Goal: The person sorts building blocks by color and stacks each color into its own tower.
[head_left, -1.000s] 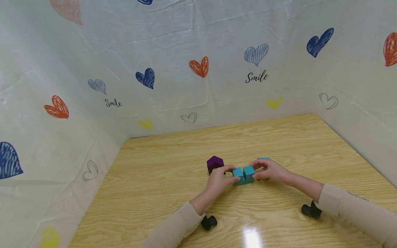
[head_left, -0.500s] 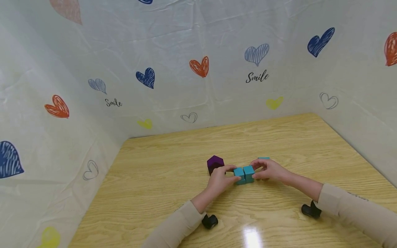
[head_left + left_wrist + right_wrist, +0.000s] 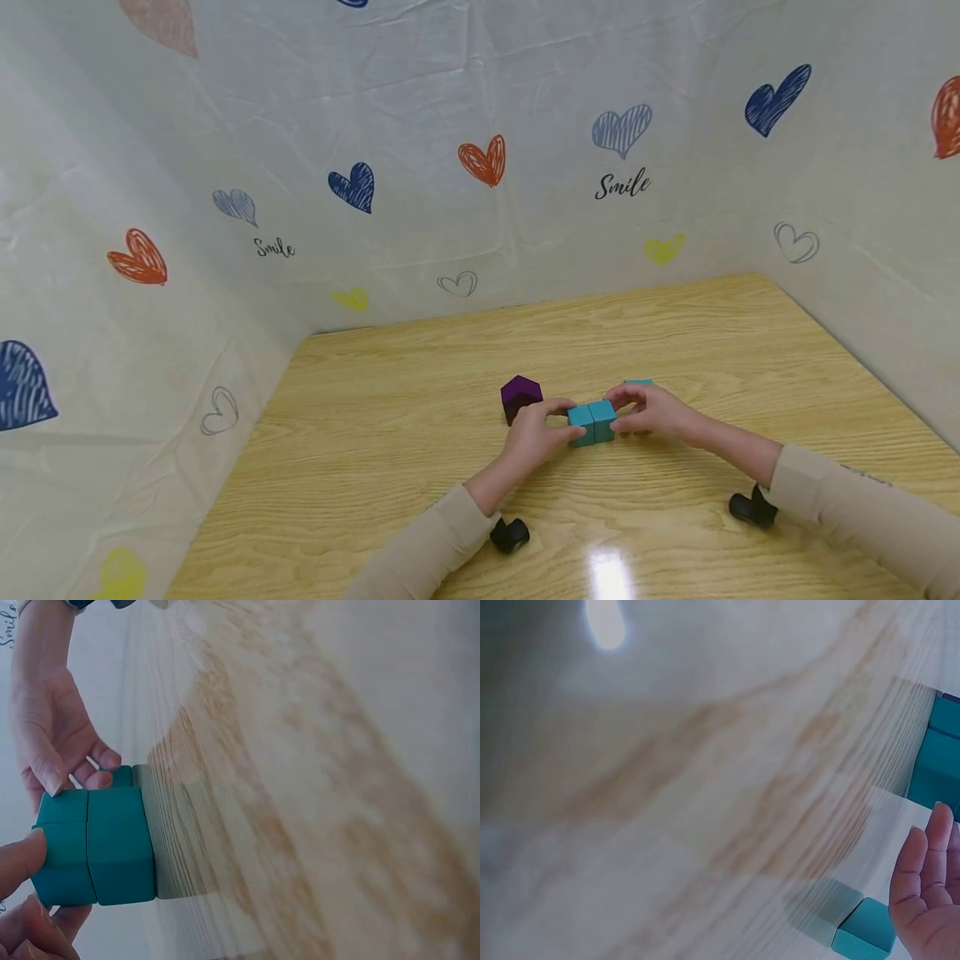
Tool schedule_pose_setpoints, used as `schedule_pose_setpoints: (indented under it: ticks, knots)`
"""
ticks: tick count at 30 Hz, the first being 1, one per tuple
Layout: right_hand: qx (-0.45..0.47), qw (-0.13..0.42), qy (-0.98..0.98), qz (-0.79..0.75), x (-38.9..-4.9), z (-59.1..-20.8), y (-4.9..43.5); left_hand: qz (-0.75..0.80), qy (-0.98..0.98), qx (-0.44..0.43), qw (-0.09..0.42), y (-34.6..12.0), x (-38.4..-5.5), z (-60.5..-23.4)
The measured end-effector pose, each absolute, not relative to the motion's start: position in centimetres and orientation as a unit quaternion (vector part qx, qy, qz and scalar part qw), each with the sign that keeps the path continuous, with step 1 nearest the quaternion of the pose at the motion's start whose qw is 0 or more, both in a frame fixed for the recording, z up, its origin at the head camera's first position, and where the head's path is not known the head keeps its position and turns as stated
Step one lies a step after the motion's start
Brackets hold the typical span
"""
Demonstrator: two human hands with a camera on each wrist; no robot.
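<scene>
Two small teal blocks sit side by side, the left block (image 3: 581, 414) and the right block (image 3: 602, 409). In the left wrist view they rest on a larger teal block (image 3: 121, 847) against the table. My left hand (image 3: 534, 435) pinches the left block between thumb and fingers. My right hand (image 3: 655, 410) pinches the right block from the other side, its remaining fingers extended in the right wrist view. Another teal block (image 3: 864, 930) lies beyond the right hand, mostly hidden by it in the head view. Behind the left hand stands a dark purple block (image 3: 521, 392) with an angular outline.
The wood-grain table (image 3: 390, 467) bears all the blocks. A white sheet (image 3: 412, 208) printed with hearts hangs along the back and sides. Black wrist devices (image 3: 510, 535) hang below both sleeves, close to the tabletop.
My left hand has shifted slightly right with the left block. The gap between the two small teal blocks has closed, and their tops line up. The right hand has stayed nearly still.
</scene>
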State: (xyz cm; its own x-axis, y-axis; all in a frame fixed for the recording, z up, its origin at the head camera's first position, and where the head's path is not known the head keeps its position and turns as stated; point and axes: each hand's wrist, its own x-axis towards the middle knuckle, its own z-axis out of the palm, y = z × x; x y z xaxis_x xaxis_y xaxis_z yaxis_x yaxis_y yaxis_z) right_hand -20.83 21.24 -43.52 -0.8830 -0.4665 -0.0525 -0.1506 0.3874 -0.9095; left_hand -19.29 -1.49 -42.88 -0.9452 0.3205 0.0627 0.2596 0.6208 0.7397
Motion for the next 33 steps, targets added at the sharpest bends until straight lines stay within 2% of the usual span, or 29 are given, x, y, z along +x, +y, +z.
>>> schedule_pose_setpoints:
  ticks: [9, 20, 26, 33]
  knots:
    - [-0.208, 0.131, 0.843, -0.478, -20.8, -43.3, 21.5, 0.410, 0.897, 0.159, 0.050, -1.7, -19.3, -42.9]
    - [-0.200, 0.040, 0.896, -0.395, -21.5, -40.6, 24.1, 0.438, 0.884, 0.152, 0.060, -2.2, -19.1, -42.8]
    - [-0.182, 0.001, 0.928, -0.326, -22.3, -40.5, 25.3, 0.442, 0.880, 0.162, 0.064, -2.4, -19.2, -43.1]
    - [-0.163, 0.048, 0.945, -0.279, -23.9, -42.1, 25.8, 0.440, 0.880, 0.172, 0.059, -2.4, -19.2, -43.1]
